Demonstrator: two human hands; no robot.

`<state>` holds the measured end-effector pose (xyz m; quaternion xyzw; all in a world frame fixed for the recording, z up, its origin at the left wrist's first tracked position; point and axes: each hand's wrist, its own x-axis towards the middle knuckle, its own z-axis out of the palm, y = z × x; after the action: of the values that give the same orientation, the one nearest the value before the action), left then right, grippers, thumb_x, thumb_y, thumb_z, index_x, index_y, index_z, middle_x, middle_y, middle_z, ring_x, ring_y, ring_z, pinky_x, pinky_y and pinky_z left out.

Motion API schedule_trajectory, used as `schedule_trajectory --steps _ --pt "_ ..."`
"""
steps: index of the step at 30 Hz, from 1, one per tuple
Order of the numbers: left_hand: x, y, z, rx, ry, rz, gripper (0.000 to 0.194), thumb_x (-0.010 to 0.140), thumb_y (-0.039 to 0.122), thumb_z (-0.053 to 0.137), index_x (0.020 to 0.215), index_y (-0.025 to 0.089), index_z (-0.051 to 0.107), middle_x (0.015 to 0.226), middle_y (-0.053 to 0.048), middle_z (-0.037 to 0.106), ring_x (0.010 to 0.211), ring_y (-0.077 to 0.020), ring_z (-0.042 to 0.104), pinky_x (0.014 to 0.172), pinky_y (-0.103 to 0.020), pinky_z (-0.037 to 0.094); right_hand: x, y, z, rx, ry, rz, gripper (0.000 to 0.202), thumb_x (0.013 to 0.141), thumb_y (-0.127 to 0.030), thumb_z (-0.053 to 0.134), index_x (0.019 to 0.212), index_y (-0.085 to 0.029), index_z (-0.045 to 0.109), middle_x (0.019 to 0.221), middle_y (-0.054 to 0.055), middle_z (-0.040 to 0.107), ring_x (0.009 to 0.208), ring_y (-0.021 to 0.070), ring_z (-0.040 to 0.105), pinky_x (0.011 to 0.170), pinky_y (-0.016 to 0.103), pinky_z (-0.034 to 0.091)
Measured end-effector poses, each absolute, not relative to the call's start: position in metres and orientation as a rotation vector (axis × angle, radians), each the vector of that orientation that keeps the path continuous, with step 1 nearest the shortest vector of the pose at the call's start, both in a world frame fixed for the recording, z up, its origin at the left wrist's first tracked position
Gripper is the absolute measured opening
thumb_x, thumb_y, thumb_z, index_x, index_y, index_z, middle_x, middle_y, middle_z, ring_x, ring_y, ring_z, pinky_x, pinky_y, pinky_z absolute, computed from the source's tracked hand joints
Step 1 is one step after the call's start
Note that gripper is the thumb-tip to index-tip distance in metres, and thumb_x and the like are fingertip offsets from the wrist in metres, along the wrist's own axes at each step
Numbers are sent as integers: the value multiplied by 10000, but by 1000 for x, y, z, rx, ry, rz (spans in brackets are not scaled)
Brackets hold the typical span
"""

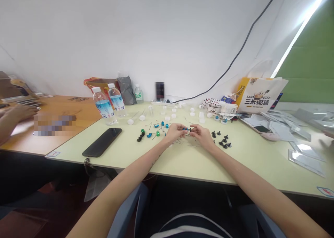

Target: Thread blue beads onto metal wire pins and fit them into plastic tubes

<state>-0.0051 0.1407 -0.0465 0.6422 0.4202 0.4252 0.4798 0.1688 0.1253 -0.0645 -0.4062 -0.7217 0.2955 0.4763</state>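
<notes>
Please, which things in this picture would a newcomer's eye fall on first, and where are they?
Probably first the left hand and right hand, close together over the middle of the pale table, fingering small blue and black parts. Then the two water bottles standing on its left side, with a big black phone lying in front. At the back right, the yellow and white bag stands out.

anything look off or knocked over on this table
Nothing looks spilled or broken. The flat packets on the right lie in a messy, overlapping heap. The big black phone lies slanted near the front edge. The small black pieces beside the right hand are scattered, probably just work clutter.
</notes>
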Motion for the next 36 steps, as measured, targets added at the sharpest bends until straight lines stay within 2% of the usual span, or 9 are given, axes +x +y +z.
schedule_trajectory --steps 11,16,36 --pt "-7 143 -50 1578 1029 1023 207 661 201 686 824 86 632 573 -27 618 496 -111 590 472 -195 448 168 125 -65 -1004 -1750 727 183 759 -270 555 920 -185 573 726 13 639 603 132 613 619 284 533" --pt "-9 146 -55 1597 995 1020 232 655 238 696 827 94 634 601 -35 631 501 -108 588 481 -200 457 169 125 -64 -1007 -1755 729 184 758 -298 563 900 -183 584 692 8 637 584 137 612 603 286 528" --pt "-7 139 -46 1598 1061 986 207 673 211 680 834 89 633 585 -40 631 490 -102 570 481 -202 459 170 124 -63 -1050 -1799 729 214 783 -369 544 872 -178 581 636 7 626 526 144 588 552 283 495"
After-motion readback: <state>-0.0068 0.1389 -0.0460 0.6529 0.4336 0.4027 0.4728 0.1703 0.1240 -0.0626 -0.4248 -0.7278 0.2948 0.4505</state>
